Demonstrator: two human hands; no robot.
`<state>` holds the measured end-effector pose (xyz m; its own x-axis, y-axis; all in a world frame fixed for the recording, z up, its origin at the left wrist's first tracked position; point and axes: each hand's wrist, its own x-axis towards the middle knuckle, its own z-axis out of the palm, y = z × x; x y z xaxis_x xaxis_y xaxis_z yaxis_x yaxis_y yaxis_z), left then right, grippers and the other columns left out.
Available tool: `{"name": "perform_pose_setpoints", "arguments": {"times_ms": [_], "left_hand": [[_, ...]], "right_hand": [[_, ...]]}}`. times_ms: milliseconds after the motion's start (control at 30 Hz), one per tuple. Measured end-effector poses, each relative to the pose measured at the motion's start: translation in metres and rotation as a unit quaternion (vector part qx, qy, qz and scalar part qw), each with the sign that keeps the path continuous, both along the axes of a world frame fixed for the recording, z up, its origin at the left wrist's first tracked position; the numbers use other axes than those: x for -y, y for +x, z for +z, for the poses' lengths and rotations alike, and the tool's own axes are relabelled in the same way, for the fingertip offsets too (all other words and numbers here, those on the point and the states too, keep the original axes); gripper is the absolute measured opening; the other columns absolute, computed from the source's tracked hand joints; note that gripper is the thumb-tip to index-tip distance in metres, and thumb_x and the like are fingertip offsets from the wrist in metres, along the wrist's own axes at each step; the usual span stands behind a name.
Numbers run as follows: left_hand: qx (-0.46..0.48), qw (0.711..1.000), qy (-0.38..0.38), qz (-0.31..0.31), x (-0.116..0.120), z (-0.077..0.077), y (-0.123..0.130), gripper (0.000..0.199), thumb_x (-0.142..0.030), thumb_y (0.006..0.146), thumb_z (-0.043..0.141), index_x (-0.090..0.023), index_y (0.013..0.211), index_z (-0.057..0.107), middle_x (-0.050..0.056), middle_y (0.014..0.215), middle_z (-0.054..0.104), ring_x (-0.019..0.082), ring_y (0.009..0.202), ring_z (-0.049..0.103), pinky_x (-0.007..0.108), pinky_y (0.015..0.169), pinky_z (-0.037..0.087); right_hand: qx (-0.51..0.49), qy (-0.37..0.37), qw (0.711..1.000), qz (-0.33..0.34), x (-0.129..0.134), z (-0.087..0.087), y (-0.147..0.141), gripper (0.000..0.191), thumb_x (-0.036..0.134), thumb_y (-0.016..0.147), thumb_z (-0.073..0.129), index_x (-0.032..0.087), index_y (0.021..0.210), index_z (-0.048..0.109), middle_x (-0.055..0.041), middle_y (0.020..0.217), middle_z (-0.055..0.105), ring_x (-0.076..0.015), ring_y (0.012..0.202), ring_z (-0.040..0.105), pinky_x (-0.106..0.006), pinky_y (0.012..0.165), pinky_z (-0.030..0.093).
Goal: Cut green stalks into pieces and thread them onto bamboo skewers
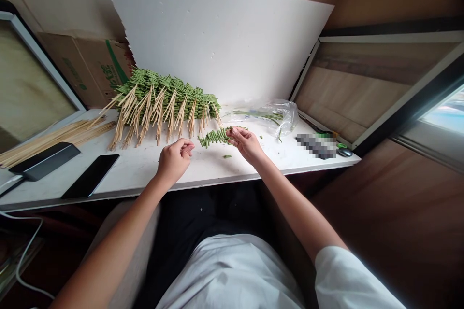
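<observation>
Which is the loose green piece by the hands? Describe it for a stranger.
On the white table, find the right hand holding a green row. Just in front lies the short loose piece: alone, unheld, nearer the front edge.

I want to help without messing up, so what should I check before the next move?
1. Right hand has hold of the row of cut green stems: ok.
2. Left hand is empty: cannot tell, its fingers are curled.
3. A skewer runs through the whole row: cannot tell, too small to see.
4. No loose stem piece on the white table: not ok, one lies below the row.
5. Black phone is apart from both hands: ok.
</observation>
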<state>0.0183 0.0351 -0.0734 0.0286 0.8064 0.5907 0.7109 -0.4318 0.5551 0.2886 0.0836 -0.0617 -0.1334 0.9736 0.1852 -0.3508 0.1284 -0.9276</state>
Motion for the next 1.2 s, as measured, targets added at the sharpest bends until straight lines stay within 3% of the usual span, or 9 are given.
{"name": "perform_pose_setpoints", "arguments": {"times_ms": [267,633,833,1200], "left_hand": [[-0.009,1.0,-0.001,0.006,-0.001,-0.002,-0.002,0.016,-0.029,0.097,0.059,-0.022,0.095,0.074,0.005,0.075,0.077,0.024,0.071,0.074,0.033,0.071,0.054],[-0.057,0.997,0.034,0.044,0.002,-0.001,-0.001,0.016,-0.023,0.096,0.059,-0.024,0.093,0.075,0.004,0.076,0.079,0.025,0.073,0.075,0.032,0.07,0.052],[-0.085,0.992,0.057,0.069,0.002,-0.002,0.0,0.016,-0.02,0.095,0.06,-0.023,0.091,0.075,0.004,0.079,0.08,0.026,0.077,0.076,0.031,0.068,0.05],[-0.042,0.995,0.067,0.053,0.005,0.01,-0.001,0.016,-0.023,0.098,0.059,-0.021,0.093,0.074,0.003,0.074,0.077,0.022,0.068,0.071,0.03,0.07,0.051]], "right_hand": [[0.006,0.001,1.0,-0.012,0.001,-0.001,-0.002,0.045,0.059,0.067,0.095,0.023,0.092,0.081,-0.0065,0.102,0.082,-0.0218,0.106,0.076,-0.031,0.087,0.061],[0.084,0.095,0.989,-0.081,0.01,0.004,-0.004,0.039,0.061,0.078,0.088,0.024,0.09,0.085,-0.0059,0.097,0.082,-0.0214,0.085,0.078,-0.038,0.088,0.065],[0.1,0.11,0.983,-0.103,0.014,0.001,-0.009,0.039,0.061,0.078,0.087,0.024,0.091,0.085,-0.0064,0.096,0.082,-0.0242,0.089,0.077,-0.039,0.082,0.067],[0.036,0.089,0.993,-0.072,0.005,-0.003,-0.009,0.045,0.054,0.07,0.096,0.025,0.102,0.083,-0.0046,0.096,0.082,-0.0223,0.096,0.076,-0.033,0.077,0.062]]}}
